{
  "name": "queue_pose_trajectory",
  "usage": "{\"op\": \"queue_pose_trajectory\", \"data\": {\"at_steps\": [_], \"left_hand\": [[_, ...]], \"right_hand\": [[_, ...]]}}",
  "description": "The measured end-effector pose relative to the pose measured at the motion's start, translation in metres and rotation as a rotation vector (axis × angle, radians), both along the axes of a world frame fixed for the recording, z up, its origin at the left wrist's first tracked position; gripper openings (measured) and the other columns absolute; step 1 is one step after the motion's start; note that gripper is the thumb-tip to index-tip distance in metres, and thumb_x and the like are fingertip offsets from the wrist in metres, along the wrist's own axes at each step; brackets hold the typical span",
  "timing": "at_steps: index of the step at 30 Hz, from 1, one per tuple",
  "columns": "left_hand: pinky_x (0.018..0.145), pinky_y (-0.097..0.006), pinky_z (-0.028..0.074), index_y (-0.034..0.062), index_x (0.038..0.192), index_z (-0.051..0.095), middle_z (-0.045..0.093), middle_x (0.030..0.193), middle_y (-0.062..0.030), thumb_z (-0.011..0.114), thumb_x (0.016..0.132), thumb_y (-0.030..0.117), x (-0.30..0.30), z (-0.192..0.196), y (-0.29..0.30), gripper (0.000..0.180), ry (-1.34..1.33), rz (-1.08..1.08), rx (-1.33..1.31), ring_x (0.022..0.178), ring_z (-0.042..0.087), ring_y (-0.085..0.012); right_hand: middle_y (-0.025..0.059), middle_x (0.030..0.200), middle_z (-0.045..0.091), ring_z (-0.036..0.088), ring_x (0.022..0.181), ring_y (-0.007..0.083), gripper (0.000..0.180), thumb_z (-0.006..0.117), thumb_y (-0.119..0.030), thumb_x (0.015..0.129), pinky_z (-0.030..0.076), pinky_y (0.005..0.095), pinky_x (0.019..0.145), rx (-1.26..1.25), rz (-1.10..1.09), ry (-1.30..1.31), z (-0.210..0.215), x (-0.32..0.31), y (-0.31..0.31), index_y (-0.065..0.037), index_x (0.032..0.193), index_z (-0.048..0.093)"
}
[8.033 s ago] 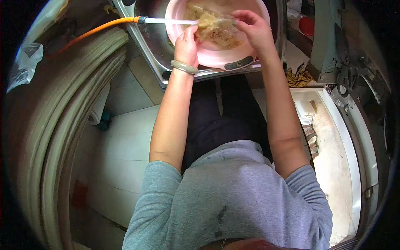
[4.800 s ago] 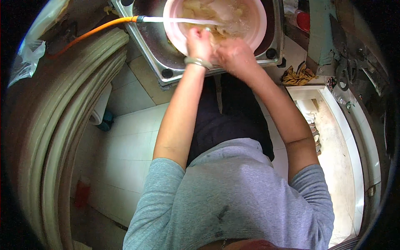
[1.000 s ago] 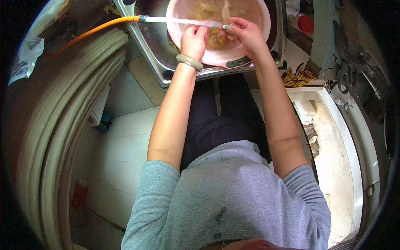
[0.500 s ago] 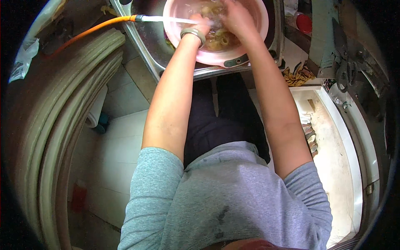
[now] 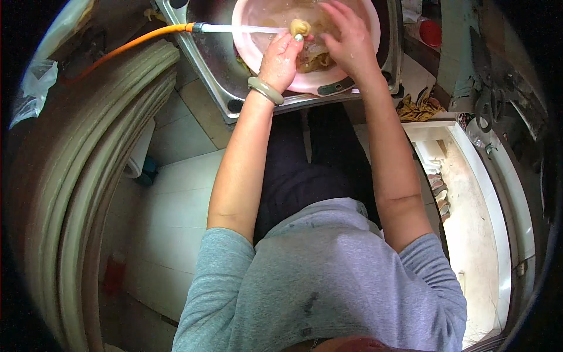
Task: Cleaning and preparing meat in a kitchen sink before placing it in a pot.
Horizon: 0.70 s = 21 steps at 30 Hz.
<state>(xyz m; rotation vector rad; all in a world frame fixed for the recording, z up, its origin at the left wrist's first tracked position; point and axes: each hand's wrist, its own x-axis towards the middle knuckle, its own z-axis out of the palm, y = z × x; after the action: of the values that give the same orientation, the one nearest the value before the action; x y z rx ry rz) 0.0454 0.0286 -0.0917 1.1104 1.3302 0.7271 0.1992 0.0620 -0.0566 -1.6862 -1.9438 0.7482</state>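
Pinched in the fingers of my left hand is a yellowish, curled piece of food; its exact kind I cannot make out. A bangle circles that wrist. To its right, my right hand is raised with fingers spread, holding nothing. Both hands are over a pink basin that sits in a steel sink. More yellow-brown pieces lie in the water at the basin's near side. From an orange hose at the left, a water stream runs toward the held piece.
The steel sink surrounds the basin. Thick layered pale boards or slabs stand along the left. At the right are a patterned cloth, hanging scissors, a red lid and a white-framed opening. Tiled floor shows below.
My left hand has come up out of the basin water, now with a yellowish piece in its fingers. My right hand has risen toward me and its fingers are spread apart.
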Motion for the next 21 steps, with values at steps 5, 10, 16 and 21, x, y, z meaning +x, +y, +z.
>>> {"op": "queue_pose_trajectory", "data": {"at_steps": [5,10,16,21], "left_hand": [[0.075,-0.032,0.045,0.0009,0.089,0.06,0.06,0.099,-0.0142,0.055,0.087,0.024,-0.002,0.0,0.005,0.024,0.191,0.055,-0.053,0.084,0.059,-0.0224],[0.067,-0.026,0.048,0.0003,0.092,0.06,0.063,0.086,-0.008,0.064,0.083,0.025,0.001,-0.006,0.009,0.027,-0.1,0.225,-0.256,0.077,0.059,-0.0158],[0.061,-0.021,0.046,0.0048,0.108,0.056,0.062,0.092,-0.0064,0.052,0.089,0.018,-0.004,-0.034,0.019,0.023,-0.197,0.285,-0.448,0.078,0.058,-0.0104],[0.056,-0.025,0.049,0.0035,0.104,0.057,0.062,0.086,-0.0102,0.041,0.092,0.011,0.001,-0.057,0.03,0.022,-0.098,0.392,-0.509,0.067,0.059,-0.0157]], "right_hand": [[0.003,0.104,0.06,0.06,0.092,0.0125,0.03,0.056,-0.009,0.086,0.05,0.0261,0.081,-0.583,-0.016,0.549,-0.025,-0.001,0.003,-0.006,0.116,0.057],[0.007,0.1,0.062,0.062,0.083,0.0106,0.029,0.049,-0.009,0.091,0.053,0.0208,0.073,-0.969,-0.23,0.972,-0.037,0.001,0.009,-0.002,0.118,0.054],[0.0125,0.098,0.063,0.065,0.079,0.0191,0.03,0.055,-0.012,0.087,0.053,0.0265,0.072,-1.07,-0.328,1.088,-0.075,0.01,0.012,0.003,0.114,0.054],[0.0153,0.079,0.062,0.061,0.069,0.0234,0.022,0.056,-0.014,0.08,0.049,0.0329,0.063,-0.995,-0.335,0.774,-0.098,-0.002,0.027,0.004,0.091,0.059]]}}
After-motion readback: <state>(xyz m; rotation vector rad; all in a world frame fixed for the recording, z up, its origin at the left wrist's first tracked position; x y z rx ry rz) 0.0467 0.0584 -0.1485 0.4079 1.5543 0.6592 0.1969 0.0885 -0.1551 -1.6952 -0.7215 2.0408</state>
